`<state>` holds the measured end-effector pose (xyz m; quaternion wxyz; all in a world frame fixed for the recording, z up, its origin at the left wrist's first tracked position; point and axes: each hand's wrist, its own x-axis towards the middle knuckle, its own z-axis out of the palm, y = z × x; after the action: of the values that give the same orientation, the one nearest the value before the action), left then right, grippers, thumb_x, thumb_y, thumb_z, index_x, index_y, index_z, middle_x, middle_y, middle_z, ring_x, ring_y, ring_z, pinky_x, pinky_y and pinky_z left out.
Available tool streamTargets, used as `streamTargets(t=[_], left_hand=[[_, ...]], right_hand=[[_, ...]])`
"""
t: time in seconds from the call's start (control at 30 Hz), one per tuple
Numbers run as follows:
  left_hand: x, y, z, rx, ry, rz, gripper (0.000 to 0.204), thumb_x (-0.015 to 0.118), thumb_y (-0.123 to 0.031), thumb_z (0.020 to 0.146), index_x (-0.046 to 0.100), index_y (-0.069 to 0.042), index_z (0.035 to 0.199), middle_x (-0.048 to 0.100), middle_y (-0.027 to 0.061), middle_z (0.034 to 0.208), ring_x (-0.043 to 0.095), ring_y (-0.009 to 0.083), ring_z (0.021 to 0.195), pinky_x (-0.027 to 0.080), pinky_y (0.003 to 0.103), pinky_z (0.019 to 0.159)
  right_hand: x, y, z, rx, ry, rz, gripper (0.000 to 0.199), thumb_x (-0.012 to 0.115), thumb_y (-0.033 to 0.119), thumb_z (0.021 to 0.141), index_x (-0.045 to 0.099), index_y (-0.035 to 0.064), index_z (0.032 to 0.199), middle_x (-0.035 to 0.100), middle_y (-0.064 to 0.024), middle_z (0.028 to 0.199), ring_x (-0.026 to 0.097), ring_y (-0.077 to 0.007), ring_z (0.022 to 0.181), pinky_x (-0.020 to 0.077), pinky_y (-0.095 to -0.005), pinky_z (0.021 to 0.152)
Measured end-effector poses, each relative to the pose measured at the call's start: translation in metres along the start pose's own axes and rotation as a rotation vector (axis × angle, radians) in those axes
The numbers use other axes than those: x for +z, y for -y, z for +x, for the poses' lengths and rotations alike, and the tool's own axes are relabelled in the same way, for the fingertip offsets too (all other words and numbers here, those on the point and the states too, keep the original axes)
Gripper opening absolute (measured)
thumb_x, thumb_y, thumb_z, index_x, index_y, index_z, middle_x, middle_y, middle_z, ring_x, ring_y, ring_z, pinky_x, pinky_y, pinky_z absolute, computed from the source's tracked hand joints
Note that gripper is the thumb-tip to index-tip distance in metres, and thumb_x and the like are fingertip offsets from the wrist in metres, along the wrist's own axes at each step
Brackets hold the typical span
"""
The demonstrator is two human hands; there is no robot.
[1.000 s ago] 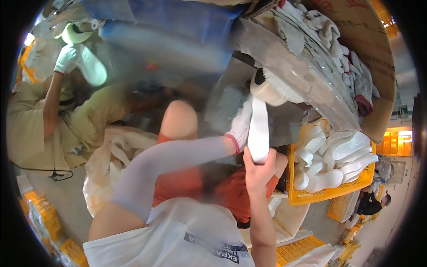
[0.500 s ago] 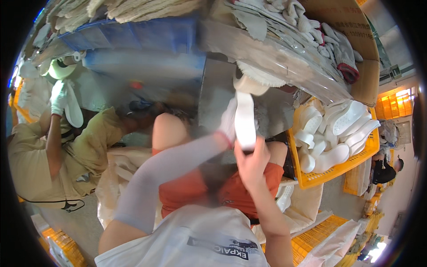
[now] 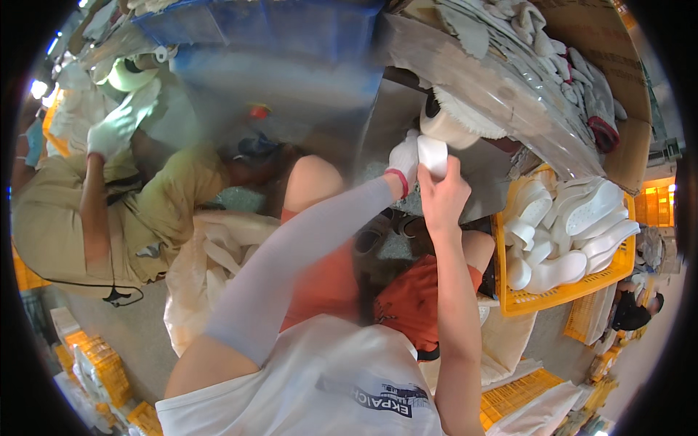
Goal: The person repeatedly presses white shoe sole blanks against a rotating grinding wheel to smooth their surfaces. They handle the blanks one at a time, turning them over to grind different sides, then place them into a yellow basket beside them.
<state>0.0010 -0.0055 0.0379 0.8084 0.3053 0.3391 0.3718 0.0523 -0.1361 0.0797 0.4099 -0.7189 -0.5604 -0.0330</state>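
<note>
A white slipper (image 3: pixel 433 155), foreshortened so that only a short piece shows, is between my two hands. My left hand (image 3: pixel 404 155), in a white glove with a red cuff, is closed on its left side. From below, my bare right hand (image 3: pixel 445 195) grips its near end with thumb and fingers. Just beyond, a round white buffing wheel (image 3: pixel 454 129) with a fluffy edge sits under a plastic sheet. The slipper's far end is at the wheel; I cannot tell if they touch.
A yellow crate (image 3: pixel 567 299) piled with white slippers stands at my right. Grey gloves (image 3: pixel 538 54) fill a cardboard box (image 3: pixel 618 65) beyond. A blue bin (image 3: pixel 269 25) is at the far left. On my left a co-worker's gloved hand (image 3: pixel 113 134) is near another wheel (image 3: pixel 131 74).
The slipper has turned from its long side showing to a short, foreshortened view. Both hands have shifted with it, the right farther forward. The whole view has swung a little left.
</note>
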Motion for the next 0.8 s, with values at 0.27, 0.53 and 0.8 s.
streamTargets(t=[0.27,0.53,0.8], left_hand=[[0.025,0.023,-0.003,-0.318,0.036,-0.632,0.050,0.044,-0.051,0.105,0.068,-0.008,0.112,0.073,0.0082,0.106,0.067,0.0292,0.098,0.051,0.043,0.091],[0.014,-0.012,0.015,-0.020,-0.089,0.506,0.056,0.044,-0.055,0.103,0.070,-0.007,0.117,0.073,0.0094,0.116,0.067,0.0314,0.103,0.051,0.045,0.095],[-0.001,0.016,0.017,-0.038,-0.188,0.075,0.073,0.038,-0.059,0.106,0.067,0.008,0.112,0.071,0.0251,0.113,0.069,0.0380,0.102,0.052,0.044,0.085]], right_hand=[[-0.040,0.062,0.048,0.251,0.164,0.277,0.042,0.077,0.022,0.091,0.067,-0.0033,0.123,0.075,-0.0193,0.101,0.072,-0.0278,0.092,0.0549,-0.0376,0.085],[-0.048,0.076,0.040,0.143,0.327,-0.168,0.033,0.071,0.012,0.089,0.053,-0.0028,0.113,0.066,-0.0301,0.092,0.065,-0.0514,0.087,0.0533,-0.0548,0.073],[-0.087,0.122,0.016,-0.077,0.078,-0.025,0.015,0.068,0.003,0.094,0.056,-0.0027,0.101,0.061,-0.0244,0.077,0.064,-0.0448,0.069,0.0502,-0.0510,0.061]])
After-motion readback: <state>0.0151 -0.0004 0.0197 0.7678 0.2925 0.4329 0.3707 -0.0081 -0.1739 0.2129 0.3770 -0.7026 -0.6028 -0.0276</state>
